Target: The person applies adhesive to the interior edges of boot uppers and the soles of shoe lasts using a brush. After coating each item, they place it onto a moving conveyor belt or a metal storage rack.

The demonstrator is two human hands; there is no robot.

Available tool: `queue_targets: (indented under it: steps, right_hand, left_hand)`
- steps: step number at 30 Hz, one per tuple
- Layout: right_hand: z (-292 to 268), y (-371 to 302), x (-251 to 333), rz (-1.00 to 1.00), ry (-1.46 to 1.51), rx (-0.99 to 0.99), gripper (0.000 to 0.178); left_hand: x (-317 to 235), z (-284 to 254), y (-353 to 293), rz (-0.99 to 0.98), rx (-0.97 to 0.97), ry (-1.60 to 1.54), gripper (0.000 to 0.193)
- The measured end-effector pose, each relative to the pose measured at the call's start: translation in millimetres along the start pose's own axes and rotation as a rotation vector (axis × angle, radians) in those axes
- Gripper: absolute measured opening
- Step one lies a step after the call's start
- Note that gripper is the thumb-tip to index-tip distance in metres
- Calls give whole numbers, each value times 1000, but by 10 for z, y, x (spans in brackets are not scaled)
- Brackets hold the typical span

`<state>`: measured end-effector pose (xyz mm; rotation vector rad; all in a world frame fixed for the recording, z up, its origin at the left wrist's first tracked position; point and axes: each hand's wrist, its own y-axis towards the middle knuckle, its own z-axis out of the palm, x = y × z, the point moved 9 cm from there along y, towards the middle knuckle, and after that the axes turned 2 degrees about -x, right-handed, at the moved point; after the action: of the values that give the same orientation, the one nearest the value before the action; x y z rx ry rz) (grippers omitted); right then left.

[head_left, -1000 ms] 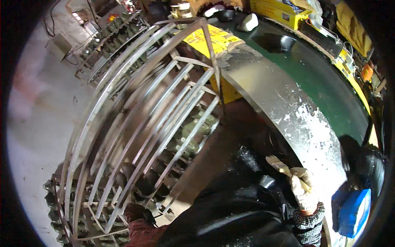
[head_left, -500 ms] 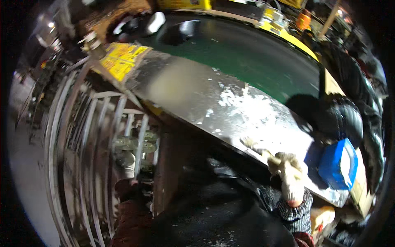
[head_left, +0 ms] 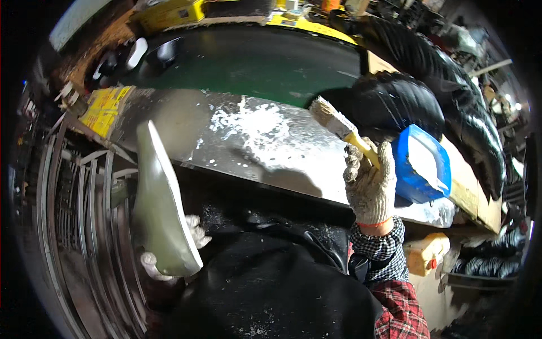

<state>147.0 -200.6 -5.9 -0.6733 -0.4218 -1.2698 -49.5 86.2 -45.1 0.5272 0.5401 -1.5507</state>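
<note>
My left hand [head_left: 197, 231], in a pale knit glove, grips an olive-green shoe sole [head_left: 155, 209] with a white edge. The sole stands upright, left of the bench, and hides most of that hand; some fingertips show on either side. In my gloved right hand [head_left: 370, 189] is a brush [head_left: 361, 147] with a yellow handle and pale, whitened bristles pointing up and left. That hand is above the right end of the metal bench top [head_left: 226, 141], which is smeared with white. Beside it stands a blue open container [head_left: 406, 164], coated white inside.
Behind the bench top runs a dark green belt [head_left: 237, 62], with a white-edged sole piece [head_left: 137, 53] at its far left. Black glossy ribbed bundles [head_left: 403, 104] lie at right. Metal rack bars [head_left: 51, 186] stand at left, and a yellowish jug [head_left: 426, 254] sits below right.
My left hand has come up from the rack with the olive-green sole. My right hand has lifted the brush beside the blue container. The view has swung right.
</note>
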Motion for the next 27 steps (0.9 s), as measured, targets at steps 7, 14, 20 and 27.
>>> queue_targets:
  steps: [7, 14, 20, 27]
  right_hand:
    - [-522, -598, 1673, -704, -520, 13, 38]
    - [-931, -472, 2490, -804, -1390, -288, 24]
    - [-1073, -322, 2467, -696, -1453, -396, 26]
    - [-605, -802, 2142, -734, -999, -259, 23]
  left_hand:
    - [318, 642, 774, -60, 110, -65, 86]
    - [870, 403, 818, -157, 218, -174, 91]
    - [975, -212, 246, -256, -461, -328, 73]
    - [964, -423, 208, -318, -507, -433, 73]
